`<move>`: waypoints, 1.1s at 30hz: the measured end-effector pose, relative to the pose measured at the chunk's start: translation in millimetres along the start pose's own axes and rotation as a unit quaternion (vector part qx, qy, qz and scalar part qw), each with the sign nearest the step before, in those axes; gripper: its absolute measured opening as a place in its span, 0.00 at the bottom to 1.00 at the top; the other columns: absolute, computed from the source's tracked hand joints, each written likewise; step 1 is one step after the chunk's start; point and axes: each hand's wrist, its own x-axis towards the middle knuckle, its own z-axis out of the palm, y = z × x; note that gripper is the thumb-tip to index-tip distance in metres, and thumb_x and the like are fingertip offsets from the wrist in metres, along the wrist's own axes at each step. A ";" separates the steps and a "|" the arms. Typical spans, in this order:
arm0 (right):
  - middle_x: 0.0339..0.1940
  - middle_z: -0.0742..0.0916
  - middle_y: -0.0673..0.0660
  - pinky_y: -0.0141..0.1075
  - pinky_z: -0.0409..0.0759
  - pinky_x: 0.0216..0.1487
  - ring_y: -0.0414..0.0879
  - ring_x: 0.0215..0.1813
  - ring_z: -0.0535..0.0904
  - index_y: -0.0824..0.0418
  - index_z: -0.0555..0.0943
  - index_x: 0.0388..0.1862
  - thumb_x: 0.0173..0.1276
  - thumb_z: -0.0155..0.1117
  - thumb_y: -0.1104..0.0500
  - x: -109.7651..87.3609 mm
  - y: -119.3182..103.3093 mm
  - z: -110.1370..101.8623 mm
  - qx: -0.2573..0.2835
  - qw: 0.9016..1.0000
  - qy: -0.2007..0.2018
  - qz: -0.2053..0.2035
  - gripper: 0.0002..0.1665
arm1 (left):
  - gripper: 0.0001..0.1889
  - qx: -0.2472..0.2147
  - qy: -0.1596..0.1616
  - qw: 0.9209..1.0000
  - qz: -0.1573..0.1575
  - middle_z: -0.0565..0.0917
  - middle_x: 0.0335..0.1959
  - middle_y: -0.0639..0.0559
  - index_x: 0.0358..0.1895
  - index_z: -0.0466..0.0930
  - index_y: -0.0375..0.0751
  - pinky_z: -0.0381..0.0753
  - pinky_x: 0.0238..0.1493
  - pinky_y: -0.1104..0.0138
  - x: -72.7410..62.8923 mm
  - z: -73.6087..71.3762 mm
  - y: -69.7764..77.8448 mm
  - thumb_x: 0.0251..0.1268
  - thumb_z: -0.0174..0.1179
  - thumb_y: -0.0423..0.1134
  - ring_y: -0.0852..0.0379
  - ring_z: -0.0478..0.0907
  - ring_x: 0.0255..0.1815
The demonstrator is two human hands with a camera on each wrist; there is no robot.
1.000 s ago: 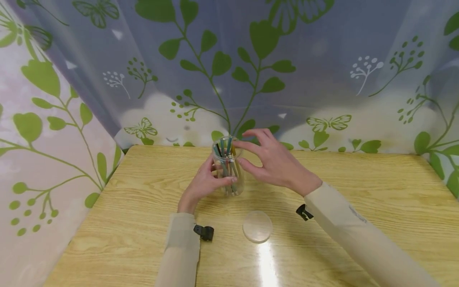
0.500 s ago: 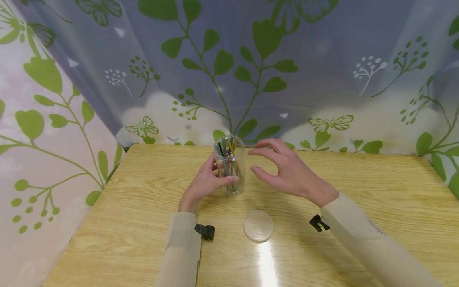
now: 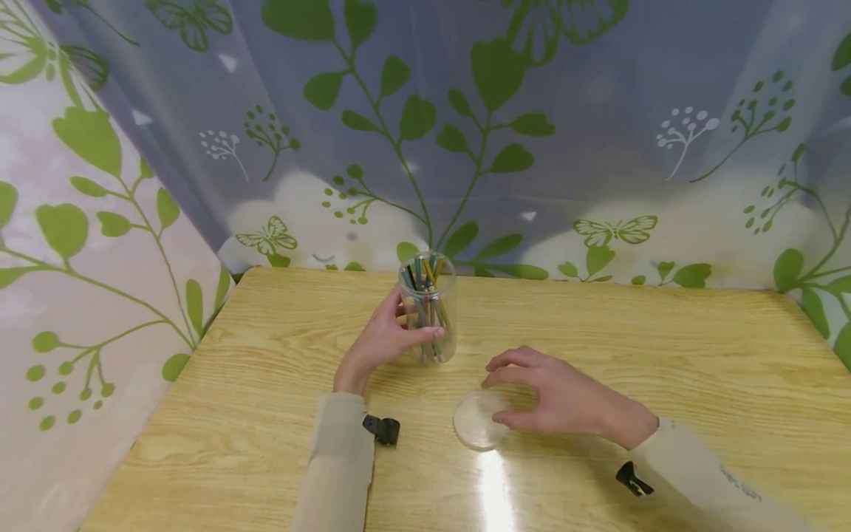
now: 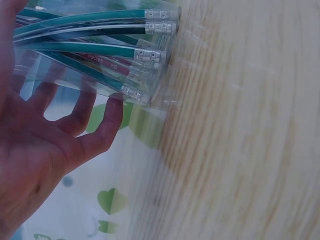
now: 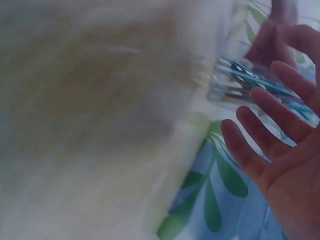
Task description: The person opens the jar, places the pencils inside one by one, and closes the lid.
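A clear, uncapped jar (image 3: 450, 319) stands upright near the back of the table, holding several pencils (image 3: 431, 272). Green, dark and red barrels with silver eraser ends (image 4: 150, 54) show through its wall in the left wrist view. My left hand (image 3: 379, 341) grips the jar from the left, thumb across the front and fingers round the far side. Closer to me, a round clear lid (image 3: 473, 423) lies flat on the wood. My right hand (image 3: 565, 395) hovers at the lid's right side, fingers loosely bent and spread, thumb tip overlapping the lid's edge in the head view.
The wooden table (image 3: 253, 443) ends at the back against a patterned curtain (image 3: 592, 148) with green leaves and butterflies. Another patterned panel (image 3: 100, 244) borders the left side. A bright light reflection lies in front of the lid.
My right hand has drawn away from the jar's mouth, moving right and toward me down to the lid. Two yellow pencils now show clearly at the jar's top. The left hand keeps its grip.
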 end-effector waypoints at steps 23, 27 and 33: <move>0.59 0.80 0.47 0.42 0.84 0.55 0.42 0.57 0.79 0.42 0.82 0.52 0.59 0.79 0.46 -22.5 -6.7 21.8 -0.005 0.998 -0.040 0.045 0.22 | 0.50 0.000 -0.009 1.000 0.020 0.72 0.69 0.52 0.76 0.57 0.79 0.83 0.58 0.49 -1.4 5.7 1.1 0.54 0.79 0.47 0.42 0.73 0.68; 0.58 0.78 0.44 0.39 0.83 0.53 0.40 0.56 0.79 0.43 0.82 0.52 0.58 0.80 0.52 -27.4 1.1 10.3 0.044 0.998 0.011 0.046 0.23 | 0.50 0.000 -0.009 1.000 0.026 0.73 0.66 0.51 0.76 0.57 0.80 0.84 0.56 0.49 -0.6 6.1 3.3 0.54 0.79 0.45 0.43 0.74 0.67; 0.57 0.80 0.50 0.35 0.82 0.43 0.37 0.50 0.78 0.44 0.82 0.54 0.53 0.83 0.62 -27.3 10.1 -12.1 0.072 0.989 0.125 0.012 0.30 | 0.52 0.011 -0.011 1.000 0.026 0.74 0.67 0.53 0.76 0.57 0.80 0.81 0.60 0.47 0.8 8.3 6.7 0.52 0.80 0.47 0.45 0.72 0.68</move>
